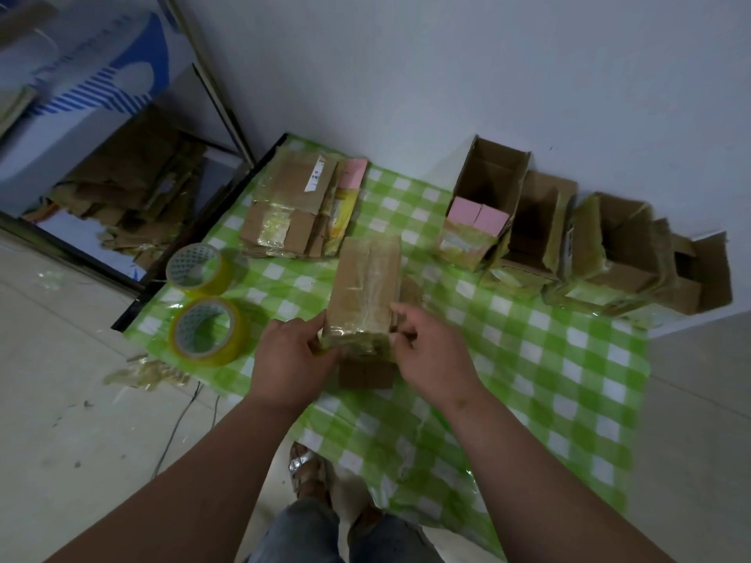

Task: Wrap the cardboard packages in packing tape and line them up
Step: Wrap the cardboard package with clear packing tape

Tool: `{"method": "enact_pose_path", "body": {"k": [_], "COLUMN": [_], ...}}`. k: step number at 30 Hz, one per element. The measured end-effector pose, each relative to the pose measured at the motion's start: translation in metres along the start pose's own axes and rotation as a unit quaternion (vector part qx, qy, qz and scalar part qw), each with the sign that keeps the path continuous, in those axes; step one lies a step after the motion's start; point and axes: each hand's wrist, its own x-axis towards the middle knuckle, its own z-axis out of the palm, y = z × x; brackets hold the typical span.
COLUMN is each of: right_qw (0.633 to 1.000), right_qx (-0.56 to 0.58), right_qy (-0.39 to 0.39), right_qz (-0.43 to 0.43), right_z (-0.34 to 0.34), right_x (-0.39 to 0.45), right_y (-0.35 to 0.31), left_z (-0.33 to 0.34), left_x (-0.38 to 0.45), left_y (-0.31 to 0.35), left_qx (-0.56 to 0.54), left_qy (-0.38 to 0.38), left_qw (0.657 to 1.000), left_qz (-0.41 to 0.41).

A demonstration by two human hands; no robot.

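Observation:
A long cardboard package, partly covered in glossy tape, lies on the green checked cloth. My left hand grips its near left corner. My right hand holds the near right side, fingers curled at the edge. Its lower flaps hang open below my hands. Two yellowish tape rolls lie on the cloth to the left. A stack of flattened taped packages rests at the back left.
Several open cardboard boxes stand in a row along the white wall at the back right, one with pink contents. Torn cardboard scraps pile up at the left. Crumpled tape lies on the floor. My foot shows below.

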Motion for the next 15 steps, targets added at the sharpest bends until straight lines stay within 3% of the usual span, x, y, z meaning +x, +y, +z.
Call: {"method": "enact_pose_path", "body": {"k": [8,15], "right_qw": [0.999,0.997], "right_qx": [-0.023,-0.042], "right_qy": [-0.017,-0.031], "right_qz": [-0.015,-0.050], "right_z": [0.001,0.000], "right_x": [0.001,0.002], "right_y": [0.011,0.021], "left_z": [0.003,-0.005], "left_x": [0.013,0.017], "left_y": [-0.021,-0.022], "left_qx": [-0.020,0.033], "left_qy": [-0.105,-0.121], "left_qw": [0.994,0.992], "left_qz": [-0.030,0.000]}}
